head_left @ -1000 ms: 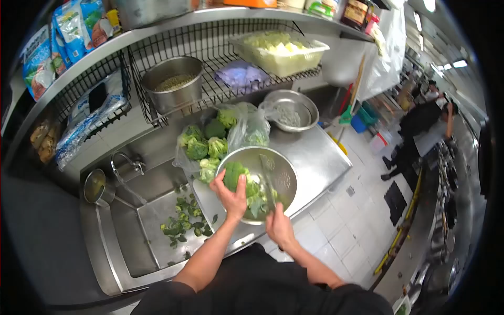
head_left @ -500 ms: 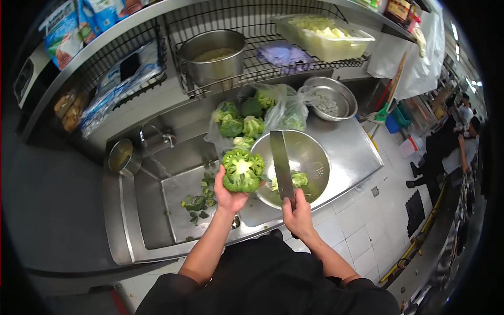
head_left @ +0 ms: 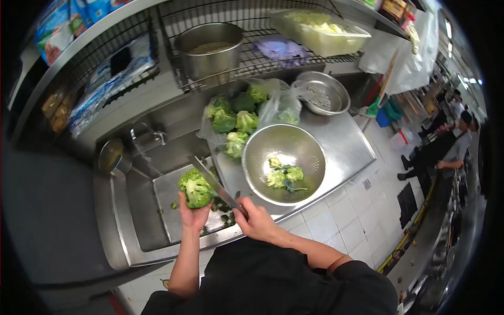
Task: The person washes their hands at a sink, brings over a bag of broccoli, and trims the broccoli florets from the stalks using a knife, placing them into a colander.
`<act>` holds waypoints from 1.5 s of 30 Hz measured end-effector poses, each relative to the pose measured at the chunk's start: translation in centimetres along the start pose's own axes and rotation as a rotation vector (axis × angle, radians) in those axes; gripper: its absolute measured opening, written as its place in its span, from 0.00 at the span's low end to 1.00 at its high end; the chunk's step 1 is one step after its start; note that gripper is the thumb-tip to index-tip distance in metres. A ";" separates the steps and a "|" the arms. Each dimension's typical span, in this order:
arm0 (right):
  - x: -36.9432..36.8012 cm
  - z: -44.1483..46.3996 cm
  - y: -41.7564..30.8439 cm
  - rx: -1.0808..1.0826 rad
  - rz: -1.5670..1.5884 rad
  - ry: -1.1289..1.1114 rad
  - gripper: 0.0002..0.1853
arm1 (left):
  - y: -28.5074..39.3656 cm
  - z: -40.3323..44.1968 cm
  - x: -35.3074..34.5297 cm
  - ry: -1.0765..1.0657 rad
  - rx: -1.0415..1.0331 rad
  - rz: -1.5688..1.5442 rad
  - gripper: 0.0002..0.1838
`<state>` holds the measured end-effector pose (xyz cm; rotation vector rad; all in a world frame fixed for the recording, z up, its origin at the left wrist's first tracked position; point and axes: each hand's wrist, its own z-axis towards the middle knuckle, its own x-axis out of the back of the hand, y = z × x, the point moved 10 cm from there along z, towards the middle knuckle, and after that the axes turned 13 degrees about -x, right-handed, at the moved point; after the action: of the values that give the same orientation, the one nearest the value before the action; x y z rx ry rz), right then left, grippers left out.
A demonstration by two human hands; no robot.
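Observation:
Over the steel sink (head_left: 152,231), my left hand (head_left: 192,214) holds a green broccoli head (head_left: 196,188) from below, its cut stem side facing up. My right hand (head_left: 255,219) grips the handle of a large knife (head_left: 218,188), whose blade slants up and left beside the broccoli's right edge. Several cut florets (head_left: 283,177) lie inside the perforated steel colander (head_left: 252,184) on the counter. Behind it, more broccoli (head_left: 245,122) sits in an open plastic bag. Leaf scraps (head_left: 223,206) lie in the sink, partly hidden by the knife.
A tap (head_left: 157,137) stands at the sink's back, with a small pot (head_left: 113,156) at its left. Metal bowls (head_left: 323,93) rest behind the colander. A wire shelf above carries a large pot (head_left: 210,52) and a plastic tub (head_left: 320,37). People (head_left: 451,147) are at far right.
The broccoli and knife have moved left from the colander to over the sink. The blade has swung from upright to slanting left, close against the broccoli. Florets in the colander are now uncovered.

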<state>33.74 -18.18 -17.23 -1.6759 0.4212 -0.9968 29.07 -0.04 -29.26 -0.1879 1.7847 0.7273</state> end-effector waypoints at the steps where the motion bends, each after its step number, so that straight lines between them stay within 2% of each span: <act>1: -0.7 0.2 -0.5 0.015 0.007 -0.030 0.12 | 1.1 0.1 1.1 -0.009 -0.038 0.094 0.34; 2: -0.7 0.5 -0.7 0.002 0.038 -0.006 0.12 | 1.6 0.3 1.7 -0.062 -0.017 0.132 0.32; 5: -1.0 1.5 -2.4 -0.018 0.038 0.006 0.12 | 4.3 0.0 0.6 -0.118 -0.131 0.255 0.35; 7: -1.1 2.2 -4.1 0.082 0.018 0.046 0.12 | 5.5 -0.5 -1.9 -0.119 -0.175 0.208 0.34; 9: -2.0 2.8 -5.5 0.121 0.015 -0.003 0.12 | 6.3 -1.3 -3.7 -0.133 -0.200 0.150 0.33; 11: -2.1 2.9 -7.7 0.205 0.040 0.040 0.11 | 7.6 -1.5 -4.4 -0.132 -0.283 0.274 0.34; 13: -1.4 2.1 -11.0 0.240 0.081 0.036 0.11 | 8.6 -1.7 -4.5 -0.112 -0.337 0.271 0.35; 15: 0.8 0.1 -14.7 0.473 0.149 0.204 0.12 | 9.8 -2.2 -5.4 -0.140 -0.377 0.263 0.35; 16: 1.0 0.0 -14.5 0.439 0.205 0.157 0.13 | 10.3 -2.4 -5.6 -0.136 -0.390 0.260 0.35; 17: 1.1 -0.4 -15.3 0.555 0.127 0.136 0.12 | 10.8 -2.6 -5.7 -0.134 -0.416 0.282 0.35; 19: 1.0 -0.4 -16.0 0.534 0.291 0.181 0.12 | 11.5 -3.0 -6.3 -0.134 -0.450 0.302 0.36; 21: -2.6 1.5 -14.7 0.404 0.019 0.161 0.11 | 12.2 -3.3 -7.2 -0.165 -0.507 0.290 0.35; 25: -7.9 4.3 -12.7 0.415 0.031 0.000 0.10 | 13.3 -3.5 -6.7 -0.192 -0.548 0.385 0.35; 27: -7.5 4.5 -13.1 0.392 0.011 -0.003 0.10 | 13.5 -3.8 -5.3 -0.128 -0.515 0.314 0.35; 29: -6.0 4.4 -15.1 0.363 -0.008 0.006 0.11 | 14.8 -3.9 -4.4 -0.151 -0.468 0.316 0.36; 31: -4.8 4.0 -17.3 0.472 0.033 0.022 0.10 | 15.1 -3.8 -4.6 -0.237 -0.355 0.412 0.37; 33: -3.6 2.7 -19.6 0.523 0.063 0.054 0.10 | 16.0 -3.8 -5.5 -0.284 -0.348 0.451 0.39; 36: -2.5 0.2 -21.1 0.715 0.175 0.077 0.08 | 16.5 -3.7 -6.9 -0.395 -0.316 0.578 0.40; 37: -2.9 0.5 -20.8 0.716 0.175 0.078 0.08 | 16.6 -3.8 -7.4 -0.396 -0.317 0.578 0.40; 39: -5.9 1.0 -20.6 0.702 -0.033 0.037 0.09 | 16.8 -3.9 -8.2 -0.427 -0.338 0.618 0.41; 40: -8.4 2.6 -18.9 0.584 -0.143 -0.048 0.10 | 16.7 -4.0 -8.2 -0.429 -0.339 0.617 0.41; 42: -9.9 4.1 -16.9 0.550 -0.121 -0.064 0.09 | 16.8 -3.8 -7.7 -0.389 -0.379 0.808 0.41; 43: -9.7 4.4 -16.7 0.529 -0.079 -0.056 0.09 | 16.7 -3.8 -7.8 -0.395 -0.384 0.807 0.41; 45: -8.5 3.9 -17.5 0.554 -0.064 -0.008 0.09 | 16.2 -3.8 -7.5 -0.381 -0.346 0.613 0.40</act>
<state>28.22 -3.73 -4.88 -1.1964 0.0703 -1.0383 20.94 9.00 -15.65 0.2706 1.3356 1.4085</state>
